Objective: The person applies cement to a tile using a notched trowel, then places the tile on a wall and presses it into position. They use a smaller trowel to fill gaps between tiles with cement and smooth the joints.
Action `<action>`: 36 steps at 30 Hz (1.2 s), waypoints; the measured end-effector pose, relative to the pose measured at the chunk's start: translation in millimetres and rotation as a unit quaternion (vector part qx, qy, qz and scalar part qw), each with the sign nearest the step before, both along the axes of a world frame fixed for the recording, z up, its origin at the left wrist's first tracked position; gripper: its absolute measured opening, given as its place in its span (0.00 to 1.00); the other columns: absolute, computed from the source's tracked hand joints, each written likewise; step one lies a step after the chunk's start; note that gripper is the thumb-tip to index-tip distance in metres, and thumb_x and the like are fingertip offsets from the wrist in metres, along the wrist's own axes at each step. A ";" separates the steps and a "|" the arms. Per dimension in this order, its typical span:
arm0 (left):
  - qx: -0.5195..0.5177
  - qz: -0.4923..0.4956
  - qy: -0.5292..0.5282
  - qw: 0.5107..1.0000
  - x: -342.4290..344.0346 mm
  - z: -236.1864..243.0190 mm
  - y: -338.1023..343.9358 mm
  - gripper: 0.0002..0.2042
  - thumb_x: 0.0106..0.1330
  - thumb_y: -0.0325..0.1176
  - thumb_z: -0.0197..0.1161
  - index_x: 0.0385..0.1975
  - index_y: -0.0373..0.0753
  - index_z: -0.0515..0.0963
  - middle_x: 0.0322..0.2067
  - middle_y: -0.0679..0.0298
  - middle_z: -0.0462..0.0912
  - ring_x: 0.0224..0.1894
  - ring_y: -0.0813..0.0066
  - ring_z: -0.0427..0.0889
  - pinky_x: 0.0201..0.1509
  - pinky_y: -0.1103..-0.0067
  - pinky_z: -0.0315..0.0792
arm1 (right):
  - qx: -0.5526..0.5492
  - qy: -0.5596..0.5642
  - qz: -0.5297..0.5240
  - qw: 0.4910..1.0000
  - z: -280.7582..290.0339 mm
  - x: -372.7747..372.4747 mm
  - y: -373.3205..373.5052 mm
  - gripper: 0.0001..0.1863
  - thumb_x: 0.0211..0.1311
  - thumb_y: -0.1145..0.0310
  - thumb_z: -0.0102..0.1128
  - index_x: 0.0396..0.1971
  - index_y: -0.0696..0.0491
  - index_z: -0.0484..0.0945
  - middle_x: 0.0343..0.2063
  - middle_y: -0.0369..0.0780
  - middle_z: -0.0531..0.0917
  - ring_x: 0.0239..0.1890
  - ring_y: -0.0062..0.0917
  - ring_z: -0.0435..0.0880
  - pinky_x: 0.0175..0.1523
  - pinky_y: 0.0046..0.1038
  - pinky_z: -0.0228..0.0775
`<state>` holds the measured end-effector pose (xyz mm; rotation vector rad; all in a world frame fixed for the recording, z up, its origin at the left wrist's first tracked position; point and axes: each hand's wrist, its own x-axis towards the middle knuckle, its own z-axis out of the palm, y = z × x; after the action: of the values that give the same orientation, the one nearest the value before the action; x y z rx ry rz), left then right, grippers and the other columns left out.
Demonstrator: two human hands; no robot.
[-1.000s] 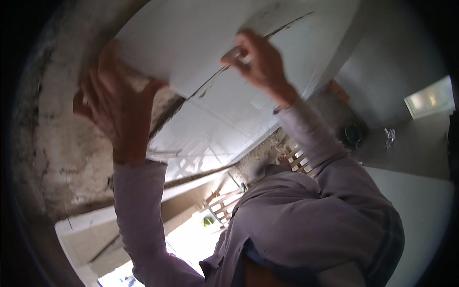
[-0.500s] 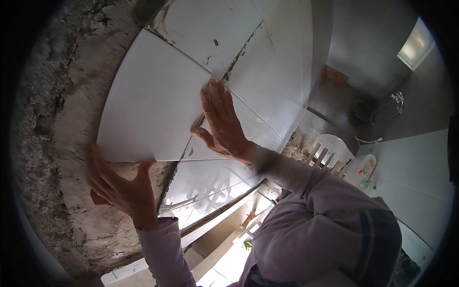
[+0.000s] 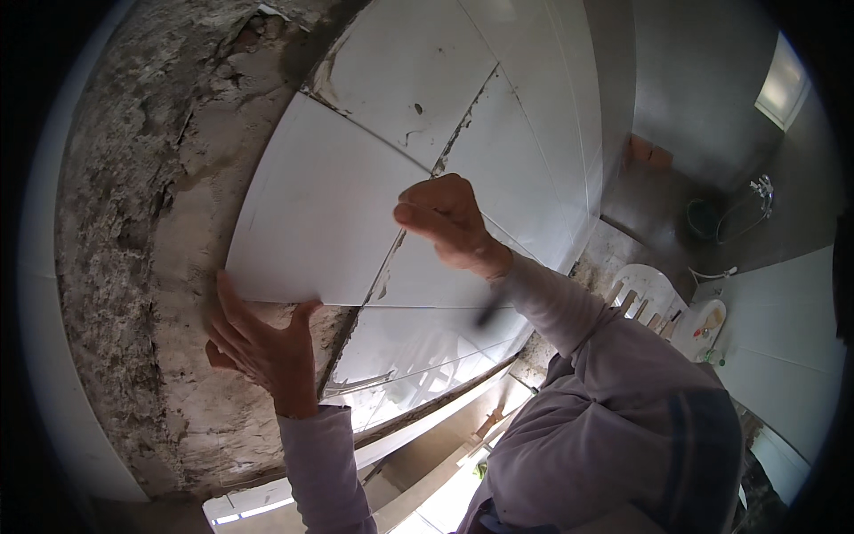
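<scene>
A large white tile [image 3: 311,200] sits on the wall, its left and lower edges against bare mortar. My left hand [image 3: 267,343] is at its lower edge, thumb and fingers spread. The index fingertip touches the lower left corner, and the thumb meets the bottom edge farther right. My right hand [image 3: 454,222] is closed in a fist in front of the tile's right edge, near the joint with the neighbouring tiles. No object shows in the fist. Whether its knuckles touch the tile I cannot tell. A dark blurred shape [image 3: 491,307] hangs below the right wrist.
Rough mortar [image 3: 209,392] and broken wall lie at the left. More white tiles [image 3: 400,76], smeared with mortar along the joints, run above and right. At the right are a white plastic chair [image 3: 645,283], a dark bucket [image 3: 702,218] and a shower hose with tap [image 3: 762,189].
My right hand has gone from lying flat with fingers stretched on the tiles to a closed fist. My left hand stays at the tile's lower edge. The whole view has shifted slightly.
</scene>
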<state>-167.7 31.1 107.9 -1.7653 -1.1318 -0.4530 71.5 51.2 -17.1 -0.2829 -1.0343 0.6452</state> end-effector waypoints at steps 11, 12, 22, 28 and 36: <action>0.000 0.016 -0.015 1.000 -2.1 -2.6 -5.3 0.59 0.41 0.79 0.60 0.67 0.39 0.58 0.52 0.58 0.69 0.47 0.63 0.72 0.54 0.64 0.64 | -0.085 -0.200 -0.204 0.955 -29.1 38.1 -13.5 0.21 0.74 0.62 0.45 0.20 0.56 0.63 0.17 0.37 0.61 0.18 0.26 0.59 0.24 0.28 0.55; 0.006 0.016 -0.009 1.000 -0.1 -1.4 -6.0 0.59 0.40 0.80 0.60 0.67 0.39 0.59 0.50 0.59 0.70 0.45 0.64 0.72 0.53 0.65 0.63 | -0.064 -0.203 -0.237 0.948 -23.5 36.8 -15.4 0.19 0.73 0.63 0.46 0.21 0.56 0.64 0.18 0.38 0.61 0.18 0.27 0.61 0.24 0.29 0.55; 0.044 0.051 0.032 0.997 -4.9 -1.2 -5.1 0.61 0.38 0.82 0.59 0.67 0.39 0.60 0.45 0.65 0.73 0.46 0.70 0.73 0.55 0.63 0.60 | -0.067 -0.297 -0.267 0.914 -33.2 12.6 2.9 0.09 0.62 0.77 0.59 0.28 0.53 0.67 0.23 0.39 0.68 0.15 0.30 0.69 0.19 0.32 0.61; 0.038 0.070 0.025 0.997 -7.6 -2.7 -5.9 0.61 0.38 0.83 0.57 0.68 0.39 0.59 0.45 0.64 0.73 0.48 0.70 0.74 0.56 0.62 0.61 | -0.104 -0.354 -0.257 0.893 -34.0 -3.1 2.3 0.10 0.62 0.71 0.62 0.29 0.52 0.68 0.26 0.37 0.70 0.17 0.27 0.73 0.18 0.29 0.63; 0.070 0.102 0.091 0.988 9.3 11.4 -15.9 0.57 0.45 0.79 0.58 0.70 0.40 0.58 0.54 0.57 0.72 0.56 0.61 0.71 0.62 0.59 0.58 | -0.133 -0.361 -0.275 0.881 -22.9 -12.1 2.2 0.09 0.61 0.69 0.62 0.32 0.52 0.69 0.28 0.37 0.72 0.21 0.29 0.77 0.22 0.29 0.69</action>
<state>-158.3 15.1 119.3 -1.5194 -1.1094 -0.2372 59.4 53.4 -40.0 -1.0799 -1.4859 0.1386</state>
